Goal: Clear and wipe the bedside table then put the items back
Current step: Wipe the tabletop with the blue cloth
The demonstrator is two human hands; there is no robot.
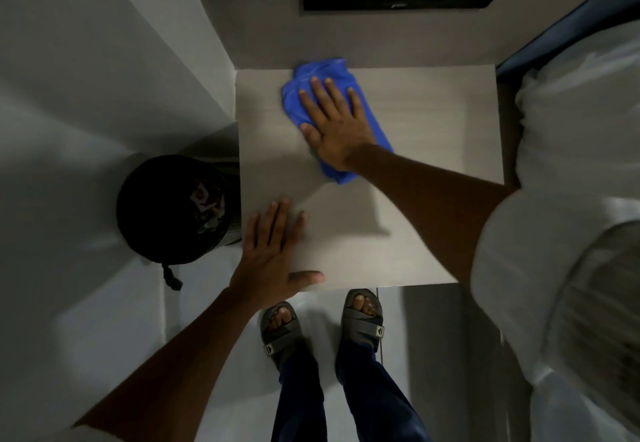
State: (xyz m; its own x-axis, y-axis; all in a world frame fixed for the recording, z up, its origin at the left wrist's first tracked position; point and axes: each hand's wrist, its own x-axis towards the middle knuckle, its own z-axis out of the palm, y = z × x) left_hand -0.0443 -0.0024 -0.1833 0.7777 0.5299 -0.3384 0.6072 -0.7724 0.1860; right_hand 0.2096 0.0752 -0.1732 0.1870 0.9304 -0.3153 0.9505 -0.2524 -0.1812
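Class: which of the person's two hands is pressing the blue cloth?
The right hand, flat on the blue cloth farther back; the left hand rests on bare tabletop near the front edge.

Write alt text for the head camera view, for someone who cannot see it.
Seen from above, a person's right hand presses a blue cloth flat on a pale bedside table, while the left hand rests flat near its front edge. A black bin stands left of the table.
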